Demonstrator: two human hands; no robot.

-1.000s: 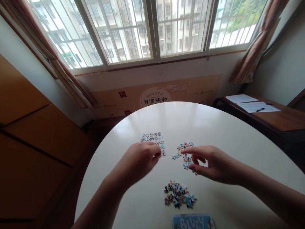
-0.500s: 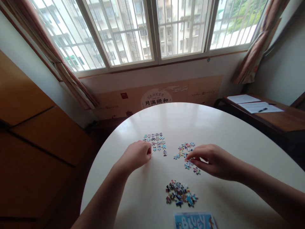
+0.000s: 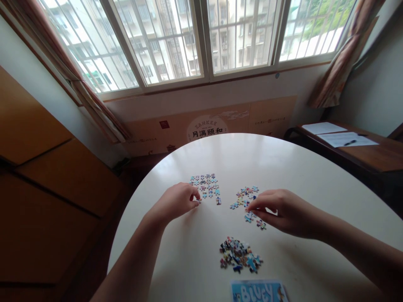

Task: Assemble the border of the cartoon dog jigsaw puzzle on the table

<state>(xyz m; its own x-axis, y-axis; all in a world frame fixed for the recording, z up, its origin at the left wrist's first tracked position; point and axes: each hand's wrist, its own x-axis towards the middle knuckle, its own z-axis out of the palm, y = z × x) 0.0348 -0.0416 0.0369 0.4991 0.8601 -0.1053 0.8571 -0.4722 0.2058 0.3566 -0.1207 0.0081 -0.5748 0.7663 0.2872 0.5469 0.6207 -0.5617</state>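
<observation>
The left hand (image 3: 179,204) pinches a jigsaw piece (image 3: 199,201) at the near-left edge of the puzzle rows (image 3: 203,182); the right hand (image 3: 278,211) narrows over the loose pieces (image 3: 241,202) to the right, its grip unclear.

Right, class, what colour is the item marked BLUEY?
The item marked BLUEY is mostly blue, with pale lettering; it shows best in the head view.
</observation>
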